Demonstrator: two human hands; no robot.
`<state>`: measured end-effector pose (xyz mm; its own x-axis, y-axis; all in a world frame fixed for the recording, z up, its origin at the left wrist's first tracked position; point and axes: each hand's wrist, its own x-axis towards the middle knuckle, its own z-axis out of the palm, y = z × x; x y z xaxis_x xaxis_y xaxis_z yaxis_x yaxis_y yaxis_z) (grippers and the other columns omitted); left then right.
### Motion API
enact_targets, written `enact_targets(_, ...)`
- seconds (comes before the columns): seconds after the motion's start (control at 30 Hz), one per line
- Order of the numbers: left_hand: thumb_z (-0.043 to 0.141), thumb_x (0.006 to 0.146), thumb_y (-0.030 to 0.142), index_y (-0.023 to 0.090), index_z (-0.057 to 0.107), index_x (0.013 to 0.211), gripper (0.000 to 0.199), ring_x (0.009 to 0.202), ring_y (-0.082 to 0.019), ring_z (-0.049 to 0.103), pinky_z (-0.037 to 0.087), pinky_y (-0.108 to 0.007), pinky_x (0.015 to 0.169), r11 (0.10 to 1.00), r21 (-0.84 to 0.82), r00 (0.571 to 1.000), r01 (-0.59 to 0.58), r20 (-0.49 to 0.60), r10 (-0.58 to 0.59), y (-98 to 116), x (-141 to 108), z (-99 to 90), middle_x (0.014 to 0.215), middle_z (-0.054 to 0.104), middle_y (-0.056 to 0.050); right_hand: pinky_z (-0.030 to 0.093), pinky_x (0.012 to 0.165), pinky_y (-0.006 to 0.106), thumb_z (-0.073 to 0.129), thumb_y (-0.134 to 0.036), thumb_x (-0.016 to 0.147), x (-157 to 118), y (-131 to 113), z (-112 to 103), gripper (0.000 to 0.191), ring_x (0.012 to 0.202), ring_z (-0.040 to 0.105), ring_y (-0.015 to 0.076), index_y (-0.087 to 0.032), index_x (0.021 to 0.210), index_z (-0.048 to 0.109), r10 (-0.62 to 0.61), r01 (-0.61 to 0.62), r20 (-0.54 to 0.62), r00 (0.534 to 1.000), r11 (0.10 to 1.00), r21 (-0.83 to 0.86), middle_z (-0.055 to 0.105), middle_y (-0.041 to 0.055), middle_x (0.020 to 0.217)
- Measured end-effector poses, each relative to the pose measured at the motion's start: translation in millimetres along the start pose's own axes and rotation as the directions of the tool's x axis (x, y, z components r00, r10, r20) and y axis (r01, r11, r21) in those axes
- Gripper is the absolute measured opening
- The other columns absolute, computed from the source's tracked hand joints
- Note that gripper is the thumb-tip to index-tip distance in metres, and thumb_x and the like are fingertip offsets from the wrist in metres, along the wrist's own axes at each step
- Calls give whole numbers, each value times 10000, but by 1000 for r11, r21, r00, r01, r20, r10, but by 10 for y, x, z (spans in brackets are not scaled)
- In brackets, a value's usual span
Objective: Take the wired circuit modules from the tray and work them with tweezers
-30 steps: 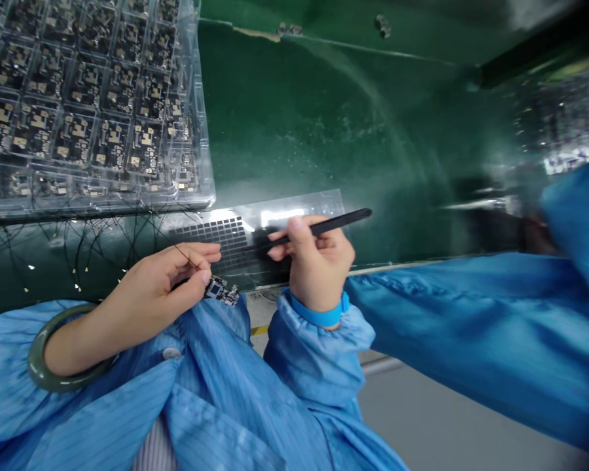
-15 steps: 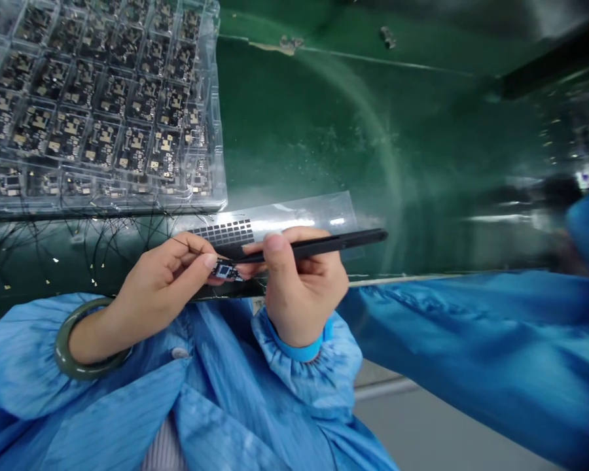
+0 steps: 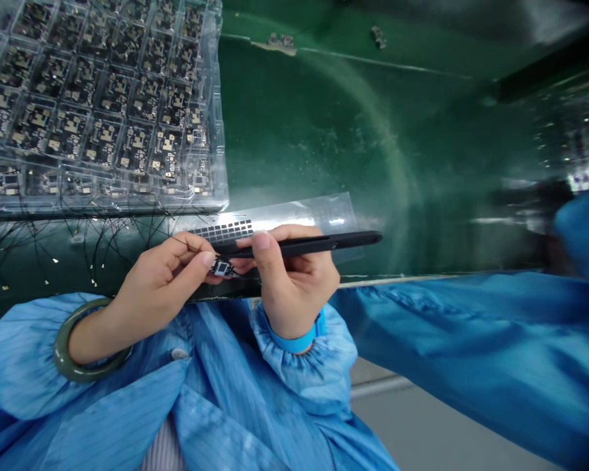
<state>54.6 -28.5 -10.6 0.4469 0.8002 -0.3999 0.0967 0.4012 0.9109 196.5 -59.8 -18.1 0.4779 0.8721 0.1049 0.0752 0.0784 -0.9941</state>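
Between the thumb and fingers of my left hand (image 3: 169,281) is a small black circuit board (image 3: 222,267), held near the bench's front edge. A thin dark wire runs by those fingertips; where it ends is hidden. My right hand (image 3: 294,281) is closed around black tweezers (image 3: 343,242), whose tips point left and reach the board's upper edge. Whether the tips grip the wire or touch the board I cannot tell. Right-hand fingertips lie close to the board's right end. Just behind my hands is a clear plastic sheet (image 3: 304,212) bearing rows of small black pads (image 3: 230,229).
Stacked clear trays (image 3: 220,150) of circuit boards fill the back left. Loose black wires (image 3: 93,242) with small metal ends lie in front of them. Two small parts, one a metal piece (image 3: 378,37), sit at the back. A co-worker's blue sleeve (image 3: 471,340) extends along the right.
My right hand and the tweezers have shifted slightly left, closer to my left hand. My left hand keeps its hold on the circuit board almost unmoved.
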Motion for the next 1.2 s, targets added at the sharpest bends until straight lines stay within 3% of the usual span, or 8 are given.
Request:
enact_targets(0.3,570,877,288,173,576,836,122,651,-63,676,585,-125,627,1000,18,1000,18,-22,-18,26,-14,-16,708,629,53,583,607,302,683,-190,791,-51,96,-47,146,682,681,143,-249,888,592,-324,332,82,943,932,-146,682,-15,782)
enact_targets(0.4,566,879,305,175,575,845,134,637,-68,680,577,-117,593,997,72,1000,8,-23,-7,29,-35,-19,697,617,51,555,573,301,610,-249,853,-23,69,-62,33,625,653,131,-237,843,581,-298,297,5,954,948,-111,670,-14,741)
enact_targets(0.53,552,888,309,173,570,863,139,606,-74,685,579,-135,583,993,113,999,-25,-39,29,33,-53,-28,719,623,42,523,580,293,392,-342,958,3,10,-123,256,641,625,120,-219,783,533,-175,172,-144,974,985,-28,661,15,798)
enact_targets(0.63,540,895,292,170,563,855,131,590,-74,681,577,-141,576,995,82,995,-61,-69,67,39,-61,-25,708,642,36,494,576,261,458,-337,928,-23,-1,-183,167,652,610,114,-217,885,566,-90,106,95,991,978,-179,663,13,820)
enact_targets(0.73,537,893,268,169,565,861,108,620,-80,686,580,-151,599,995,48,992,-87,-85,91,51,-70,-11,708,646,35,473,555,235,560,-279,870,-68,12,-203,89,602,591,106,-208,823,584,-12,128,337,941,938,-323,641,-19,699)
enact_targets(0.9,627,821,260,166,558,830,117,610,-105,678,572,-187,584,996,18,990,-91,-109,92,51,-81,-27,685,645,29,477,548,230,579,-224,854,-108,-2,-143,75,595,599,108,-216,779,580,-70,194,356,932,925,-327,651,-19,692)
enact_targets(1.07,611,819,257,185,500,724,163,544,-101,633,525,-190,525,992,-73,992,-105,-84,99,6,-81,-91,592,591,49,474,541,236,566,-207,869,-129,-73,-49,81,574,596,111,-217,794,593,-235,388,443,865,874,-294,659,-11,664)
enact_targets(1.2,605,833,234,208,508,918,131,582,-102,644,535,-201,582,975,-99,975,-198,-120,186,34,-127,-102,637,617,57,467,529,226,566,-188,867,-99,-120,-16,78,563,595,104,-211,794,577,-314,459,450,836,850,-258,661,-13,662)
